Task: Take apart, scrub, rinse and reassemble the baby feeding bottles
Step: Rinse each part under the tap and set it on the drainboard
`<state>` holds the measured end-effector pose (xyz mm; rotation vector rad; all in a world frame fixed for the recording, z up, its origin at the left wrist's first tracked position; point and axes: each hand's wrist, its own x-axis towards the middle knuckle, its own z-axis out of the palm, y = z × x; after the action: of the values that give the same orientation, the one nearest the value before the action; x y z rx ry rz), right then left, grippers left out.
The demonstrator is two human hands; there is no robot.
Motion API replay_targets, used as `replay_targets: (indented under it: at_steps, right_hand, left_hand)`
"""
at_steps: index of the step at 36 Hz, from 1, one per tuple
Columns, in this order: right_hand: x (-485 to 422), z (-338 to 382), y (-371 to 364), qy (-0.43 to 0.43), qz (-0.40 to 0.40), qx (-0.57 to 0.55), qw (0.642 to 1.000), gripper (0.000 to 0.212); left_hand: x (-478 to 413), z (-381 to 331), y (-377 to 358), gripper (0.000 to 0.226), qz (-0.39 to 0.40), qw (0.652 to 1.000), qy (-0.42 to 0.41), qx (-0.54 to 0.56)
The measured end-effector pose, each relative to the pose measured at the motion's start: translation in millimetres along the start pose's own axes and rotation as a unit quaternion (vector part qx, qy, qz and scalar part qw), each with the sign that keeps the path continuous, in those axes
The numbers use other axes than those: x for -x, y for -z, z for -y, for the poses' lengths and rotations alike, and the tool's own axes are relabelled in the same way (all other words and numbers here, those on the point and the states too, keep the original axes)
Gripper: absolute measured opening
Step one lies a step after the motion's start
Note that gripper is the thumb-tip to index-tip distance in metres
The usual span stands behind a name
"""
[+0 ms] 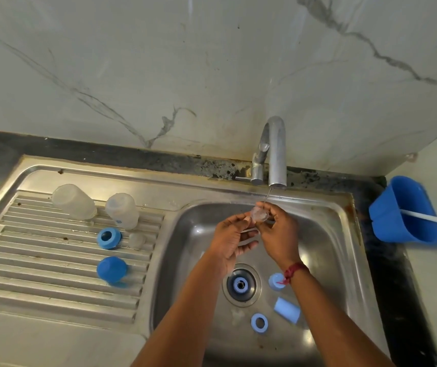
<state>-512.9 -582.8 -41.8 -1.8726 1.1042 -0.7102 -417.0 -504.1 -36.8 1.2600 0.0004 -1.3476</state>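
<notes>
My right hand (278,229) pinches a clear silicone teat (259,214) under the thin stream from the tap (274,154). My left hand (232,234) touches the teat's left side with its fingertips. On the drainboard (40,260) stand two clear bottle bodies (73,201) (122,210) upside down, a blue collar ring (108,237), a second clear teat (137,239) and a blue cap (111,268). In the sink basin (185,274) lie a blue ring (259,323), a pale blue cap (286,309), another pale blue piece (275,281) and a blue ring on the drain (240,284).
A blue plastic holder (408,210) with a white handle (434,219) sticking out hangs at the right on the dark counter edge. A marble wall rises behind the sink.
</notes>
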Motion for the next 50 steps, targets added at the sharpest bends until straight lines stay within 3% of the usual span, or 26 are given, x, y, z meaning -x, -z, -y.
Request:
replay_targets:
  at_steps: [5, 14, 20, 24, 30, 38, 45, 50]
  right_hand:
    - [3, -2, -8, -0.008, 0.026, -0.013, 1.000, 0.034]
    - [4, -7, -10, -0.002, -0.001, -0.001, 1.000, 0.036]
    - [7, -5, -11, -0.017, 0.055, 0.002, 0.998, 0.046]
    - [3, -6, -2, -0.049, 0.031, -0.048, 0.997, 0.030]
    - [-2, -7, 9, -0.052, 0.045, -0.076, 0.995, 0.019]
    - [-1, -11, 11, -0.074, 0.084, -0.113, 0.987, 0.020]
    - [5, -8, 10, -0.095, 0.013, -0.133, 0.987, 0.016]
    - [9, 1, 6, -0.069, 0.021, -0.114, 0.991, 0.010]
  left_hand:
    - [0, 3, 3, 0.014, -0.032, 0.999, -0.017, -0.021]
    - [0, 3, 12, 0.012, -0.055, 0.997, -0.039, -0.038]
    - [-2, 1, 2, 0.020, -0.052, 0.994, -0.064, -0.070]
    - [0, -3, -1, 0.012, -0.060, 0.993, -0.076, -0.072]
    - [4, -3, 0, 0.024, -0.020, 0.990, -0.080, -0.112]
    - [10, -3, -7, 0.025, -0.006, 0.994, -0.080, -0.074]
    - [9, -7, -10, 0.016, -0.023, 0.992, -0.069, -0.107]
    - [12, -7, -10, 0.013, -0.060, 0.993, -0.064, -0.080]
